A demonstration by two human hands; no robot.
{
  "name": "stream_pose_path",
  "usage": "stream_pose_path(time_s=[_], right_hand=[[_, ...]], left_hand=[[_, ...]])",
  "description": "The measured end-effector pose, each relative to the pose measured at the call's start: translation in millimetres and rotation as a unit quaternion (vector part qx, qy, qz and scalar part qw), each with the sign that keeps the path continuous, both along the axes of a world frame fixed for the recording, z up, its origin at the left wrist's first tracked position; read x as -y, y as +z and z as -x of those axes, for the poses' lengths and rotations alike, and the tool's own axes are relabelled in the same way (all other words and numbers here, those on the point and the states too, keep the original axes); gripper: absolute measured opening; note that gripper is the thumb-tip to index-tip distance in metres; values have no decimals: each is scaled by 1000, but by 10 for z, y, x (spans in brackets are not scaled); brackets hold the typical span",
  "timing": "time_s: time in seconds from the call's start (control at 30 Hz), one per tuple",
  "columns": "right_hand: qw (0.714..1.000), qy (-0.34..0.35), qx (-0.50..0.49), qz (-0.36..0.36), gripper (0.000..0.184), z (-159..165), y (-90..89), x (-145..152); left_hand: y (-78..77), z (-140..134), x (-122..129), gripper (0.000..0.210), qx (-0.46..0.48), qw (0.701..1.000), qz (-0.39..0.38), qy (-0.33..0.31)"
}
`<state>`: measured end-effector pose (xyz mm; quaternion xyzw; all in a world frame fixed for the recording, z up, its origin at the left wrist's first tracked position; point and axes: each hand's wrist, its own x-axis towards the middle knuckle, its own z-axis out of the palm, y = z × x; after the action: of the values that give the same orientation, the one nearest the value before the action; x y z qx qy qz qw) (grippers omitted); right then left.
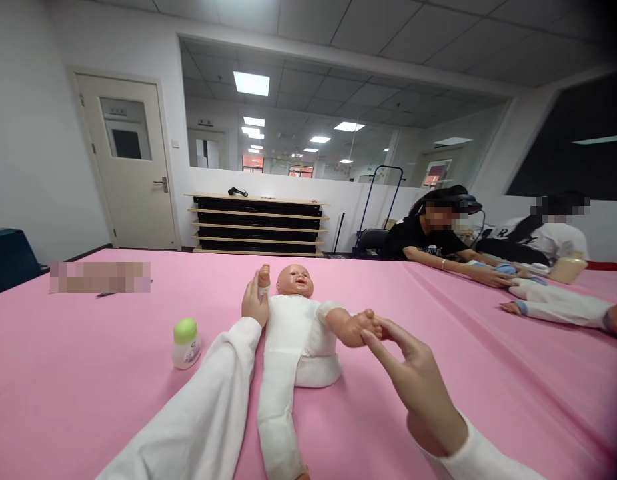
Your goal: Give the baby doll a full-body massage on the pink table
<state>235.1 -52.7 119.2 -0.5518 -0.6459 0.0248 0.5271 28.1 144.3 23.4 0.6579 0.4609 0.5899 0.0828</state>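
Observation:
A baby doll (283,327) with a white cloth body lies on its back on the pink cloth, head pointing away from me. My left hand (255,303) is wrapped against its raised arm at the left, just under the small doll hand (264,275); my thumb is hidden. On the other side my right hand (418,373) pinches the tip of the doll's bare limb (353,328) between thumb and fingers, holding it out sideways. Whether that end is a hand or a foot is hard to tell. One white leg (278,427) stretches towards me.
A small bottle with a green cap (187,343) stands left of my left sleeve. Pink cloth (88,373) covers the table. At the right, a person in black (433,233) handles another doll (563,303) beside a yellowish bottle (568,268); another person (563,233) sits behind.

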Motion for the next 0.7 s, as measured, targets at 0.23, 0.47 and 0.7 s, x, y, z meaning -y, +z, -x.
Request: stream_pose_path(time_s=[0.23, 0.47, 0.7], right_hand=[[991, 27, -101, 79, 43, -32, -335, -389], [989, 37, -117, 85, 42, 21, -535, -330], [995, -22, -98, -14, 37, -214, -675, -135]], left_hand=[[-4, -193, 57, 56, -177, 980, -37, -77], [-78, -220, 93, 52, -223, 970, -41, -89], [-171, -70, -11, 45, -89, 995, -38, -33]])
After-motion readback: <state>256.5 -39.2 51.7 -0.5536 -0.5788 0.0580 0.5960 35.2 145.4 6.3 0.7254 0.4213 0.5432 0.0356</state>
